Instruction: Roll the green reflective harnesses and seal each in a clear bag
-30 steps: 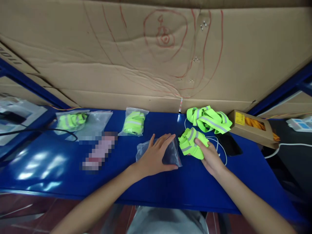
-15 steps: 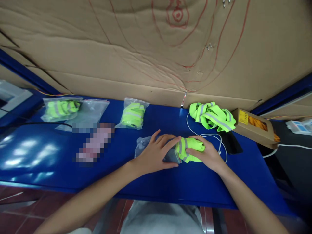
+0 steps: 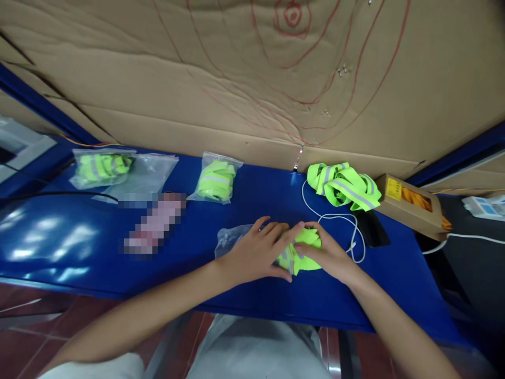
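A clear zip bag lies on the blue table in front of me. My left hand lies on it with fingers curled at its mouth. My right hand grips a folded neon yellow reflective band and presses it against the bag's opening. The band's left end sits under my left fingers, partly inside the bag's mouth as far as I can see.
More neon bands lie loose at the back right beside a cardboard box, a dark phone and a white cable. Filled bags and an unfilled bag lie at the back left. Cardboard walls the rear.
My right hand has carried the folded band leftward from the table to the bag's mouth. My left hand has curled its fingers around the opening. The view has shifted slightly.
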Tool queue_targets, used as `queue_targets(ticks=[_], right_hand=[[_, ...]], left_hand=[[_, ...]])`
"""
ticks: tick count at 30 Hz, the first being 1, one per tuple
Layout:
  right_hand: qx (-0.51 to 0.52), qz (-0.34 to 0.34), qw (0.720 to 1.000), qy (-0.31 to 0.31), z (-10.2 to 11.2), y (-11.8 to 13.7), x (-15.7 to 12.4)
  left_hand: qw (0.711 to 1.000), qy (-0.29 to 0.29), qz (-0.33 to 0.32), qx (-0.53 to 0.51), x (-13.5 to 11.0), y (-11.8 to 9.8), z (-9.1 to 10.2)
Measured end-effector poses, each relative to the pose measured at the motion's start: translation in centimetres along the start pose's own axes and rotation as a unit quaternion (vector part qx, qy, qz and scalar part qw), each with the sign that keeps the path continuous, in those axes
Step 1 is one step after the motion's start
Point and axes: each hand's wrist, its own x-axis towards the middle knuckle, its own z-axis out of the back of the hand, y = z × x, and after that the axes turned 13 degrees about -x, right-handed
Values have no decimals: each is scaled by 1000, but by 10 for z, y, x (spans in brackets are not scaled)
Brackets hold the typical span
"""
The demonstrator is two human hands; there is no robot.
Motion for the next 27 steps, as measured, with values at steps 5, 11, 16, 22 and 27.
queue_targets(ticks=[5,11,16,22,27], right_hand=[[29,38,999,20,2,-1,-2],[-35,150,988,2,-3,-10,-7],[10,165,986,33,-8,-17,0],[-66,229,970,-45,-7,-9,-2],[-176,322,924,-105,-12,-7,-13]], left_hand=[[999,-6,4,36,2,-11,1],[999,-17,40,5,21,-13,8],[995,29,68,-65,30,-17,21],[944,78,128,-292,25,5,49],[910,161,180,-338,31,17,62]])
